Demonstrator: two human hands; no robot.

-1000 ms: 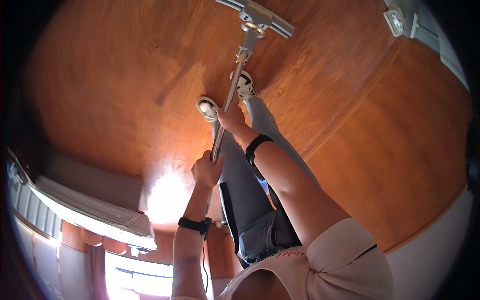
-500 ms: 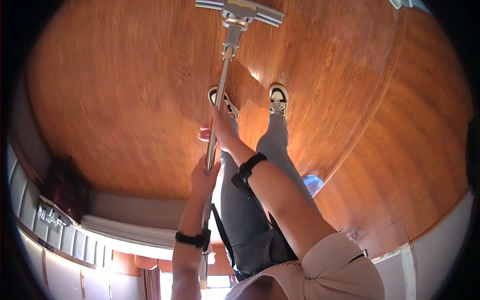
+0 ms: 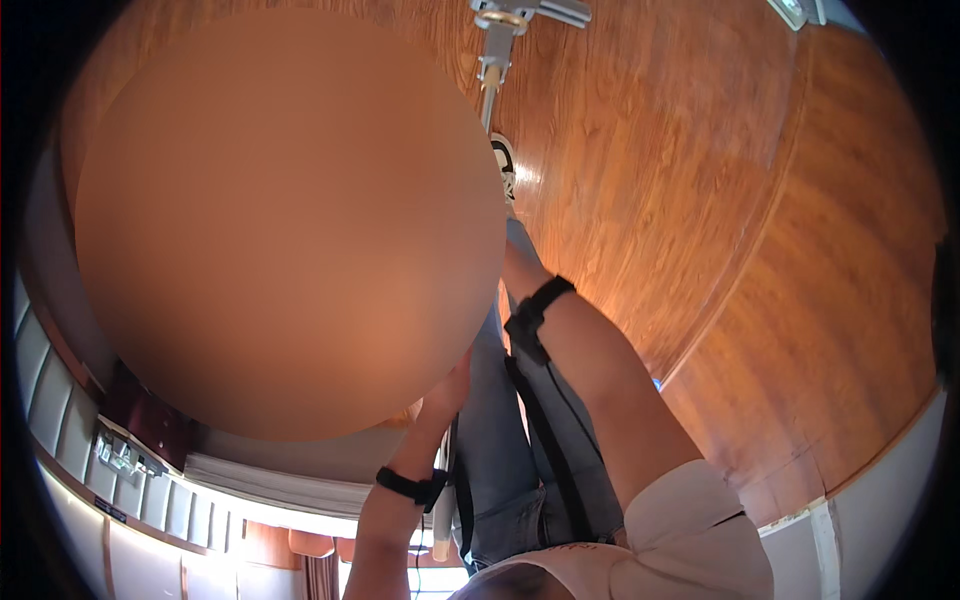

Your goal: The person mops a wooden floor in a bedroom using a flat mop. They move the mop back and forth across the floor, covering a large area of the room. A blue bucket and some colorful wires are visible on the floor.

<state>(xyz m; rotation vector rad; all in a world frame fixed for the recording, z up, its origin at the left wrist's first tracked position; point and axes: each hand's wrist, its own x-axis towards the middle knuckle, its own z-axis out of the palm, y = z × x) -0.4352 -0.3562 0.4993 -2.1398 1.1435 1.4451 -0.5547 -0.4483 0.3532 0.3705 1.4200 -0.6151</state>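
Observation:
A large blurred round patch covers the left and middle of the view. It hides most of both hands. A sponge-type mop [image 3: 497,45] with a grey head and metal pole reaches past the upper edge, its pole running down into the patch. Of my left hand [image 3: 453,386], only the edge near the wrist shows, below the patch and close to the pole's line. My right hand [image 3: 517,262] shows just its wrist end beside the patch's right rim. The fingers of both hands are out of sight. Black bands circle both forearms.
Brown wood-grain floor [image 3: 640,170] spreads ahead and to the right. One shoe [image 3: 503,165] stands beside the pole. A pale object [image 3: 790,12] lies at the upper right. Glassware [image 3: 125,455] and wall panels show at the lower left.
The mop has shifted right and farther up, its head now partly cut off. Both forearms have moved right. A blurred patch now hides the hands, which were around the pole before.

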